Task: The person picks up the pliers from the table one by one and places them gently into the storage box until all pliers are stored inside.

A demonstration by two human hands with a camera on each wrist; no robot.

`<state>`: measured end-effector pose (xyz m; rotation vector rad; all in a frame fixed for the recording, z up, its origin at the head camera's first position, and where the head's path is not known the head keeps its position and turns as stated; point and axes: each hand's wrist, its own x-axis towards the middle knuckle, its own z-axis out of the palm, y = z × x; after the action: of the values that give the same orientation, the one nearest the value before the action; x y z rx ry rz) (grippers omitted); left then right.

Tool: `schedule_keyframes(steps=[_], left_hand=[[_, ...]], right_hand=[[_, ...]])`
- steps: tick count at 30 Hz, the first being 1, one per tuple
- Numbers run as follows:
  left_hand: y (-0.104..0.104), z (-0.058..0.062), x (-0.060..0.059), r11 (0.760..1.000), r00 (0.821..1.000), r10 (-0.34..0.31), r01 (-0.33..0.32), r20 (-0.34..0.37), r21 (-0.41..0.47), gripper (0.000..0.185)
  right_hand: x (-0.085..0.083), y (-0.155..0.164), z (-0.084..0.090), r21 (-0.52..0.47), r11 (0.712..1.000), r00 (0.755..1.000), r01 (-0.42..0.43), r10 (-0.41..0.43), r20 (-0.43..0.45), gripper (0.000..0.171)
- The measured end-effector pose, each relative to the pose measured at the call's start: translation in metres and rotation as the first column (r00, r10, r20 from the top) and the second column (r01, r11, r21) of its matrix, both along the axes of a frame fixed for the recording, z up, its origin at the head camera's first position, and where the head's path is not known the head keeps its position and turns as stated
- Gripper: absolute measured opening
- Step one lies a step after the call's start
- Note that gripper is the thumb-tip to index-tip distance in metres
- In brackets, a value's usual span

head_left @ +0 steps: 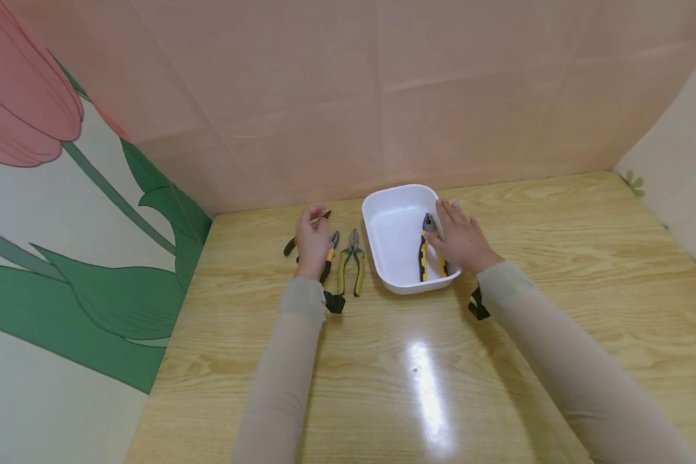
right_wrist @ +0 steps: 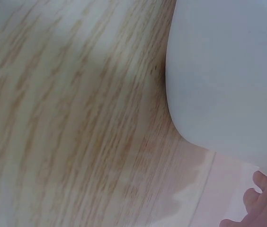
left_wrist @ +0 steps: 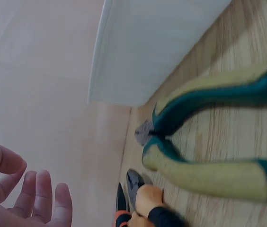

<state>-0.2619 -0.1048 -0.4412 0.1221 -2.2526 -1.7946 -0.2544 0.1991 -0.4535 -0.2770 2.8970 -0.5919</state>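
Note:
A white tub (head_left: 377,201) stands on the wooden table (head_left: 417,361), with yellow-and-black pliers (head_left: 423,256) lying inside along its right wall. My right hand (head_left: 459,241) lies flat over the tub's right rim, fingers straight, thumb by the pliers. Left of the tub, my left hand (head_left: 312,240) hovers over a dark-handled tool (head_left: 290,245), its fingers (left_wrist: 43,198) relaxed and holding nothing. Beside it lie orange-and-black pliers (head_left: 331,249) and green-and-yellow pliers (head_left: 352,264). The left wrist view shows the green-and-yellow pliers (left_wrist: 209,137) close to the tub's wall (left_wrist: 143,47).
A pink wall (head_left: 383,96) runs behind the table, and a panel with a flower print (head_left: 64,225) closes the left side. The right wrist view shows only the tub's outer wall (right_wrist: 228,71), bare wood (right_wrist: 67,118) and my fingertips (right_wrist: 266,208).

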Motion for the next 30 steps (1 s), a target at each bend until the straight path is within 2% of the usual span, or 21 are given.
schedule_keyframes(steps=[11, 21, 30], left_hand=[[-0.022, 0.001, -0.008, 0.997, 0.999, 0.028, -0.026, 0.030, -0.072, 0.033], [-0.036, 0.006, -0.010, 0.995, 0.997, 0.055, -0.051, 0.047, -0.084, 0.032], [-0.050, 0.003, -0.014, 0.994, 0.997, 0.054, -0.049, 0.050, -0.096, 0.034]], right_hand=[[0.001, -0.003, 0.000, 0.012, 1.000, 1.000, -0.006, 0.006, 0.011, 0.084], [0.002, -0.007, 0.000, 0.008, 1.000, 1.000, 0.004, -0.004, 0.000, 0.085], [0.002, -0.008, 0.001, 0.012, 1.000, 1.000, 0.005, -0.005, 0.000, 0.084]])
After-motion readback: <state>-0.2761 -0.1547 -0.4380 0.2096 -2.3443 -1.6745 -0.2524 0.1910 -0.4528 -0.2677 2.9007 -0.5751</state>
